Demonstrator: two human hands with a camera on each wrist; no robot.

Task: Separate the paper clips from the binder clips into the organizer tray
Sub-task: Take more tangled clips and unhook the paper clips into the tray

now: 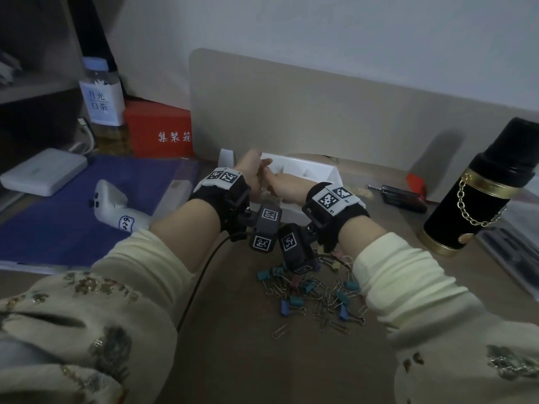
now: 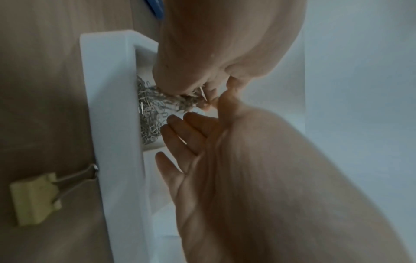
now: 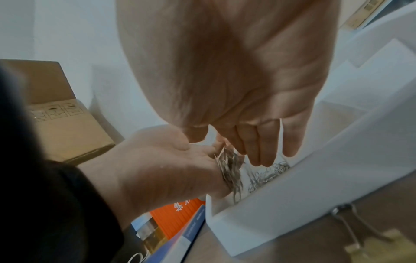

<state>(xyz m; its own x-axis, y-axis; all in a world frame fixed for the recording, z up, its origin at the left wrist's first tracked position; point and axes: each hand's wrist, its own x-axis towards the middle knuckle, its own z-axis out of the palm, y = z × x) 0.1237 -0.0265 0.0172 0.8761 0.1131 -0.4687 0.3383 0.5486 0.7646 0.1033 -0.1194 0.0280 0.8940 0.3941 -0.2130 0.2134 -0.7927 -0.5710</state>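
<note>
My left hand [image 1: 252, 167] [image 2: 225, 53] [image 3: 162, 160] is cupped and tipped on its side over the white organizer tray [image 1: 315, 170] [image 2: 112, 124] [image 3: 292, 195]. A bunch of paper clips [image 2: 182, 98] [image 3: 229, 169] spills from its lower edge. More paper clips [image 2: 148, 117] [image 3: 268, 172] lie in the tray's left compartment below. My right hand [image 1: 287, 188] [image 2: 202, 160] [image 3: 258, 142] is beside it with straight fingers reaching into that compartment, holding nothing. A mixed pile of binder clips and paper clips [image 1: 318, 293] lies on the table near me.
A yellow binder clip [image 2: 36, 197] [image 3: 371, 245] lies against the tray's front wall. A black and gold flask [image 1: 478, 193] stands at the right. On the left are a blue folder [image 1: 73, 217], a white controller [image 1: 116, 205] and a red box [image 1: 159, 132]. A beige divider [image 1: 291, 118] is behind the tray.
</note>
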